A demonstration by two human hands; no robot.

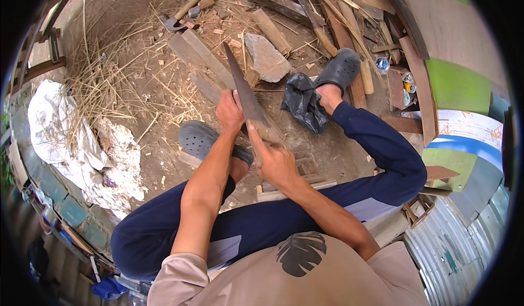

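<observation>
A saw [249, 99] is held in the right hand [277, 167]; if wood [212, 62] is gripped by the left hand [230, 112] can't be told.

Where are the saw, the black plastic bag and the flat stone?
Saw [247, 93]: head view, middle of the blade.
Black plastic bag [303, 104]: head view, middle of its crumpled surface.
Flat stone [266, 58]: head view, middle of its upper face.

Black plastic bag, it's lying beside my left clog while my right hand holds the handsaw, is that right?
Not quite: the head view shows the black plastic bag lying beside your right clog, not your left clog. Your right hand does hold the handsaw.
</observation>
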